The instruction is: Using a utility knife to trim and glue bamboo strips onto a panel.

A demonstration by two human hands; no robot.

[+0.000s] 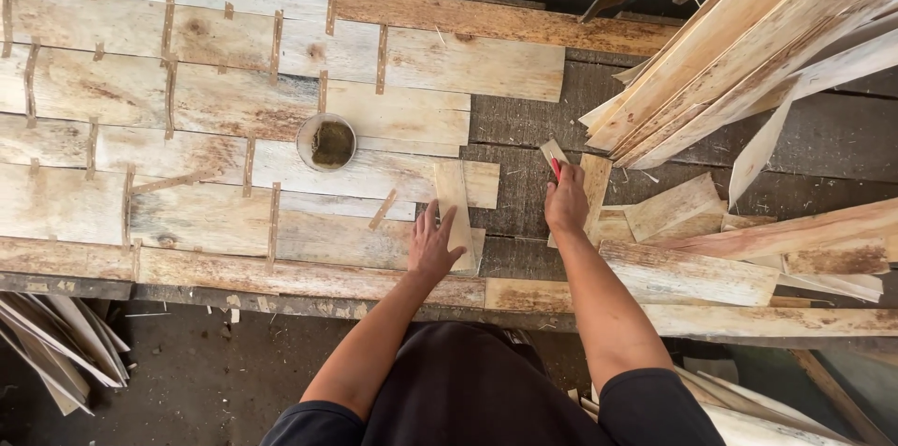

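A rough wooden workbench (524,119) is seen from above, most of it covered to the left of the hands by a sheet of pale veneer strips (187,128) already joined edge to edge and bridged by short brown tape pieces (275,44). The sheet's right end looks unfinished, judging by its stepped edge. A narrow veneer piece (455,208) is pressed flat there under the spread, open left hand (432,242). The right hand (566,200) is closed around a small red-handled tool (555,165), just beside loose offcuts. A round tin (326,141) stands beyond the left hand, and stacked loose veneer (748,53) lies beyond the right hand.
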